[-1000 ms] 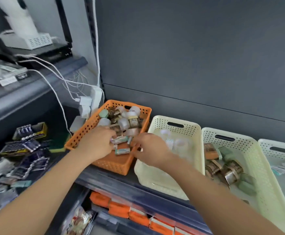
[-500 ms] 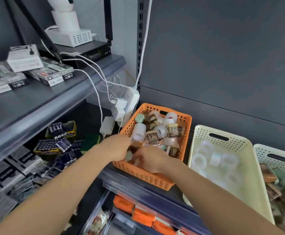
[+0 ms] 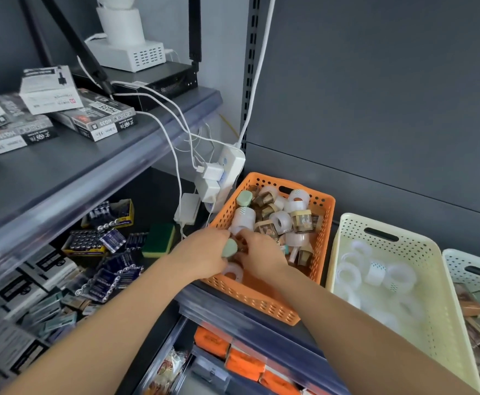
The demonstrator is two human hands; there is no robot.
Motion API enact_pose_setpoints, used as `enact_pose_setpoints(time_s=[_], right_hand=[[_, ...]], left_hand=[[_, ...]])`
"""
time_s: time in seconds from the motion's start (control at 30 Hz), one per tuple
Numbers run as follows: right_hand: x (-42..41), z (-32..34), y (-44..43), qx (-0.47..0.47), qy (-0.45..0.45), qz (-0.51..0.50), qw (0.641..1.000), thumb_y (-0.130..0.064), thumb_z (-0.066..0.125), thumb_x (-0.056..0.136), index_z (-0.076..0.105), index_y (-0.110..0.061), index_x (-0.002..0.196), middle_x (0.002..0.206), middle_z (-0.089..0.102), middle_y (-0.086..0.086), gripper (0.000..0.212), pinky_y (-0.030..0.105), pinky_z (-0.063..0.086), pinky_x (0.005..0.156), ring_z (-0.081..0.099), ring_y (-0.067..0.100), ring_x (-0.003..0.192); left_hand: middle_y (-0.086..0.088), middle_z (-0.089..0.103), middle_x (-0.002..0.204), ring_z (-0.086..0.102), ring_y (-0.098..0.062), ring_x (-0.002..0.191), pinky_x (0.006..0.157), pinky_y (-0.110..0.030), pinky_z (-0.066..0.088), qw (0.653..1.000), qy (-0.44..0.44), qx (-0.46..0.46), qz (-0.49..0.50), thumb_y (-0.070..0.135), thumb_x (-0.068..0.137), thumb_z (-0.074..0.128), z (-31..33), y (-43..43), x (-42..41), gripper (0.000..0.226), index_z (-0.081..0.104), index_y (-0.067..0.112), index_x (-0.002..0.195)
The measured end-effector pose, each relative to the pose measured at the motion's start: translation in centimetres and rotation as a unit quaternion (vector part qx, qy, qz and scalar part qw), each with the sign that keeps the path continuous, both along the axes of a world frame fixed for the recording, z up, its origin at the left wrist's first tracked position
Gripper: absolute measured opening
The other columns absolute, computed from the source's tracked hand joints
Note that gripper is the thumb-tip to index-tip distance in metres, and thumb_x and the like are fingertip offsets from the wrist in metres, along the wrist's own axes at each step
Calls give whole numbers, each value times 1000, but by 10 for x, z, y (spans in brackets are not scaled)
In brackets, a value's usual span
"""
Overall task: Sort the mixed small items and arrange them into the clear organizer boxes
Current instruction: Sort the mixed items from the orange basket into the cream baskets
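Reaching into the orange basket [image 3: 261, 305], the left hand [image 3: 204, 252] grips a pale green roll [image 3: 230, 248]; the right hand's [image 3: 261, 256] grip cannot be told.

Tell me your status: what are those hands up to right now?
Left hand grips green piece in orange basket. Right hand in the pile beside it, grip unclear. Nothing blocking the cream basket.

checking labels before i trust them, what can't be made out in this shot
All in the head view:
1. Fingertips of the right hand: hidden behind its own back, so its grip is unclear.
2. The green piece in the left hand: partly covered by fingers.
3. Near floor of the orange basket: covered by both hands.
4. The white basket: cut off by the right edge.
5. Print on the packs, lower left: blurred.
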State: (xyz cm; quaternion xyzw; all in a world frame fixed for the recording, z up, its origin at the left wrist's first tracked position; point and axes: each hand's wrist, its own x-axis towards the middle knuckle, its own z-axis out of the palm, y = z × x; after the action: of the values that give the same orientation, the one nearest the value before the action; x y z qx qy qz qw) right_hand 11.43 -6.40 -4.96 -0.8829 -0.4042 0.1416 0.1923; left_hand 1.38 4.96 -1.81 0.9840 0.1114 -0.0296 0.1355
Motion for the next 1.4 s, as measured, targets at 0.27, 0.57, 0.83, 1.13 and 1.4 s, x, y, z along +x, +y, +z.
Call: enact_pose_setpoints(time_s=[0.27, 0.57, 0.83, 1.13, 1.4], right_hand=[[5, 4, -9, 13, 45, 19, 999, -8, 56, 85, 46, -21, 132, 118, 62, 12, 50, 41, 51, 88, 59, 31, 108], [3, 0, -4, -73, -9, 44, 996, -32, 70, 83, 46, -8, 130, 124, 44, 11, 58, 41, 46, 96, 50, 29, 113], [7, 8, -12, -88, -8, 7, 996, -26, 76, 75, 47, -9, 119, 116, 56, 11, 56, 36, 49, 79, 57, 29, 106], [12, 32, -67, 138, 69, -122, 980, -22, 75, 75, 54, -19, 114, 100, 59, -4, 43, 22, 43, 67, 56, 14, 89], [24, 59, -184, 344, 20, -242, 907, -23, 71, 81, 46, -34, 126, 89, 58, -17, 52, 19, 47, 76, 60, 3, 85]], left_hand=[[4, 57, 88, 56, -12, 75, 57, -22, 41, 998, -19, -51, 40, 17, 88, 54, 4, -3, -3, 9, 55, 19, 96], [3, 60, 91, 59, -11, 69, 57, -31, 52, 992, -36, -55, 107, 21, 86, 59, 13, -2, -15, 25, 44, 20, 106], [7, 59, 92, 58, -6, 70, 54, -23, 44, 987, -59, -78, 128, 23, 87, 61, 16, -6, -20, 24, 43, 27, 101], [15, 58, 104, 55, 3, 76, 60, -20, 40, 964, -183, -142, 130, 31, 91, 58, 29, -47, 8, 32, 46, 31, 121], [14, 55, 112, 56, 0, 92, 80, -20, 46, 923, -276, -262, 53, 28, 91, 60, 39, -141, 65, 36, 54, 25, 127]])
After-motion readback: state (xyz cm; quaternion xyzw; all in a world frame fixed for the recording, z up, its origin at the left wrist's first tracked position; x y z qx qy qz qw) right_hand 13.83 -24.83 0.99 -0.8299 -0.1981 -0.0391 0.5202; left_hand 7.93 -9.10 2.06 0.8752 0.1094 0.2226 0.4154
